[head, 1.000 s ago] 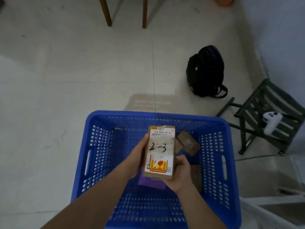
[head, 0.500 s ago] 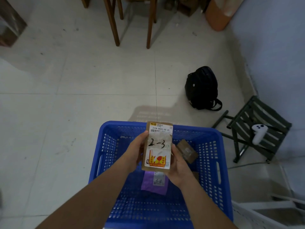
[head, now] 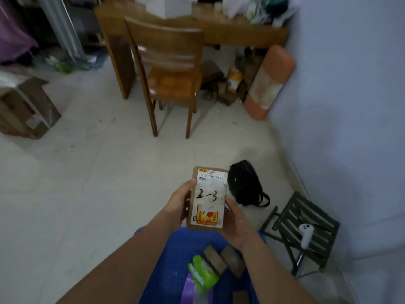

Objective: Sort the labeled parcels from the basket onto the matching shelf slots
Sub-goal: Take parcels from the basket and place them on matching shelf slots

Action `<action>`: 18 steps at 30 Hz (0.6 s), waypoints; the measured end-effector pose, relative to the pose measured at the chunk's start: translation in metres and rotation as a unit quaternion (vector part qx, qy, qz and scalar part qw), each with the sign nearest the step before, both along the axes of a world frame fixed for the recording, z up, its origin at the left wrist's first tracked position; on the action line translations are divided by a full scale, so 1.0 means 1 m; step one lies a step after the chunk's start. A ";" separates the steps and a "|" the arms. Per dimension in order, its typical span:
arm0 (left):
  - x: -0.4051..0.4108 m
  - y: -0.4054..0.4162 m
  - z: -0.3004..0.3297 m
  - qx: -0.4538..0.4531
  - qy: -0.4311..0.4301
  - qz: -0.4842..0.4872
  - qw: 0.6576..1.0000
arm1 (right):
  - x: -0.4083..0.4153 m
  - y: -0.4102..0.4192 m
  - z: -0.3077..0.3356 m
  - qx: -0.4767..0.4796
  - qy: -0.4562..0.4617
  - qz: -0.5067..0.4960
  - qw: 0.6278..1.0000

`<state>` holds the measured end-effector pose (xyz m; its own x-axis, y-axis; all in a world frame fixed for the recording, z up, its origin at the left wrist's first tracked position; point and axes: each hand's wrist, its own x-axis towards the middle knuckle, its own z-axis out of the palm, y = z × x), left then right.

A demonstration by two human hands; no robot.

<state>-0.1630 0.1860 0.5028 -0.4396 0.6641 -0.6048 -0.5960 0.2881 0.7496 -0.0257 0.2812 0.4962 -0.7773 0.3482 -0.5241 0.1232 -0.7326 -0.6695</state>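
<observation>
I hold a flat brown cardboard parcel [head: 207, 197] upright in front of me, its white label hand-marked "2-3". My left hand [head: 179, 204] grips its left edge and my right hand [head: 237, 218] grips its right edge and lower corner. Below my forearms sits the blue plastic basket [head: 173, 266]. Inside it lie a green parcel [head: 202, 272], two small brown boxes [head: 223, 257] and a purple parcel [head: 189, 290]. No shelf is in view.
A wooden chair [head: 168, 73] and desk [head: 219, 27] stand ahead. A black backpack [head: 245, 183] lies on the floor to the right, next to a dark folding stool [head: 306, 229] bearing a white controller [head: 305, 234]. A cardboard box [head: 24, 108] sits far left.
My view has tilted up from the basket to the room ahead. Both hands have lifted the parcel above the basket's far rim. The grip is unchanged.
</observation>
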 end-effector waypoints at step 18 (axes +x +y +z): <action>0.010 0.092 0.530 0.252 0.324 -0.146 0.900 | 0.035 0.107 0.552 0.388 0.108 -0.135 0.905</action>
<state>-0.1534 0.2776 1.0333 -0.3541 0.9267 0.1262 0.0589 -0.1126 0.9919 0.0095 0.3881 1.0483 -0.6645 0.7385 0.1140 -0.1856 -0.0154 -0.9825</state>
